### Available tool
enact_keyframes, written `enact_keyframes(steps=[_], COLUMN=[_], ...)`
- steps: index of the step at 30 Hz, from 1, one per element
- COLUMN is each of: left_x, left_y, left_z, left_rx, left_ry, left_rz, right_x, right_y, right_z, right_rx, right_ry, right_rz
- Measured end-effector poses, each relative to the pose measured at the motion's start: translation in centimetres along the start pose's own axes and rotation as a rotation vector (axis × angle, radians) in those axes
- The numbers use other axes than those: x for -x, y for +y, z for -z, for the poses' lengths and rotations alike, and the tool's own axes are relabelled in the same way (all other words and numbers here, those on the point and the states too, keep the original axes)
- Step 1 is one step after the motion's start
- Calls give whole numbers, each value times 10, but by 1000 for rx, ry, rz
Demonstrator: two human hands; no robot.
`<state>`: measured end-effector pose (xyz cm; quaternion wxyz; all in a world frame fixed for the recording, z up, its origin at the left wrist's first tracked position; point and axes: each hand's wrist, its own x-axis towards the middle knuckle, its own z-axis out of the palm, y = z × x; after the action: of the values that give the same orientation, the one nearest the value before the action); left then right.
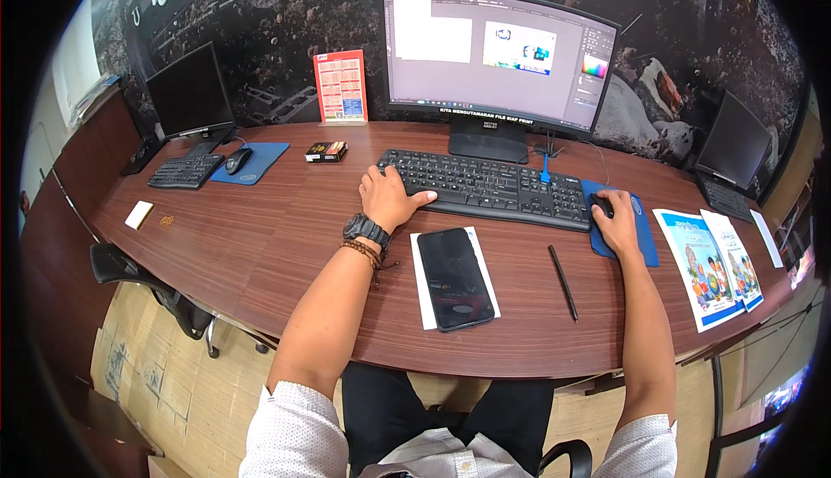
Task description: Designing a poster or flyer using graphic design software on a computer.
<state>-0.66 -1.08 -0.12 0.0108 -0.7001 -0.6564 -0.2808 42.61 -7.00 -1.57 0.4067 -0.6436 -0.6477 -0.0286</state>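
Observation:
My left hand (391, 201) rests on the left end of a black keyboard (493, 182), fingers on the keys and thumb stretched out along the near edge. It holds nothing. Under my right hand (619, 225) is a black computer mouse (601, 207), mostly covered by the curled fingers, on a blue mouse pad (642, 240). Beyond the keyboard stands a curved monitor (537, 97), lit with a design program and a small colourful layout. Between my forearms a black smartphone (454, 279) lies on white paper (428, 305), with a black pen (563, 283) to its right.
Printed colour sheets (705, 266) lie right of my right forearm. A small dark box (326, 152) and an upright red-edged calendar card (341, 87) stand left of the monitor. Farther left are a second keyboard (186, 171), mouse (237, 160) and dark monitor (190, 93).

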Motion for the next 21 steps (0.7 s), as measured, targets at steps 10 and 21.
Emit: enact_keyframes(steps=[10, 21], left_x=[-1, -1], left_y=[0, -1], left_z=[-1, -4], left_rx=[-16, -25], left_ry=[7, -9], left_rz=[-7, 15], right_x=[0, 1], right_y=[1, -3], right_z=[0, 1], right_rx=[9, 10], right_ry=[2, -7], right_rz=[17, -10])
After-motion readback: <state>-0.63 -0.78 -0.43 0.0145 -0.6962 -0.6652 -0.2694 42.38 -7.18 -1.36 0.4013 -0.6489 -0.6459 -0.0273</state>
